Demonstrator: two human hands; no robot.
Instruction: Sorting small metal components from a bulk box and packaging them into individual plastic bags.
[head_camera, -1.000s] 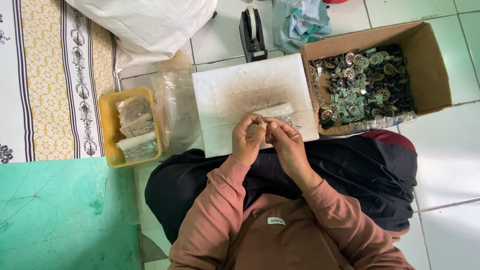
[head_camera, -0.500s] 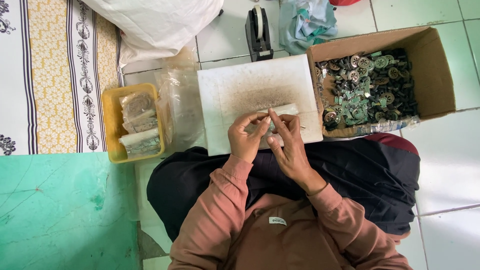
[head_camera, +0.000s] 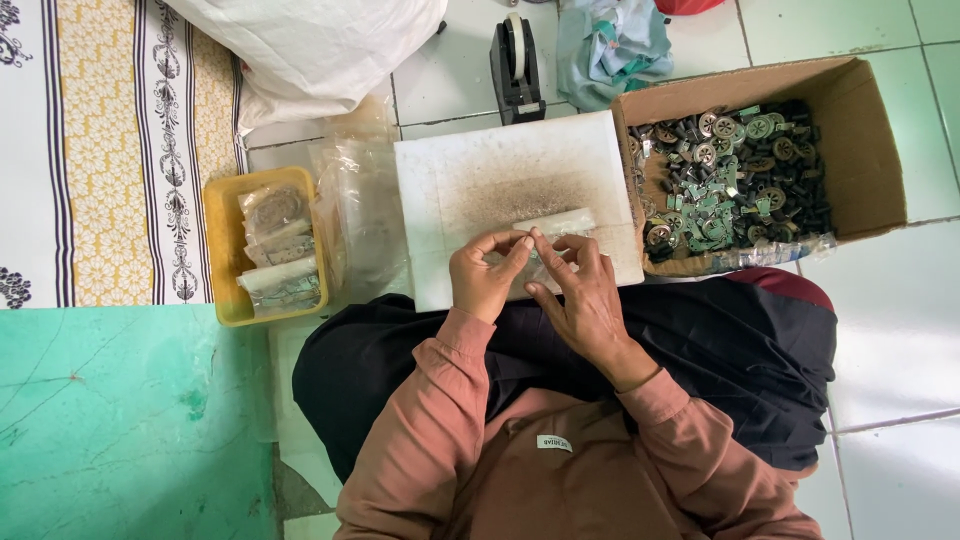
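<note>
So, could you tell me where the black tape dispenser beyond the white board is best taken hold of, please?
Probably by its narrow body. The tape dispenser stands upright on the tiled floor, its long axis pointing away from the person, so its two flat sides face left and right. Come down from above and pinch those sides. The white board sits close at its near end, so approach from above rather than from the front.

Board at centre, containers on either side

Tray (head_camera: 222, 240) of packets left of board (head_camera: 500, 170), box (head_camera: 860, 150) of parts right, tape dispenser (head_camera: 516, 68) behind, both hands over the board's near edge.
</note>
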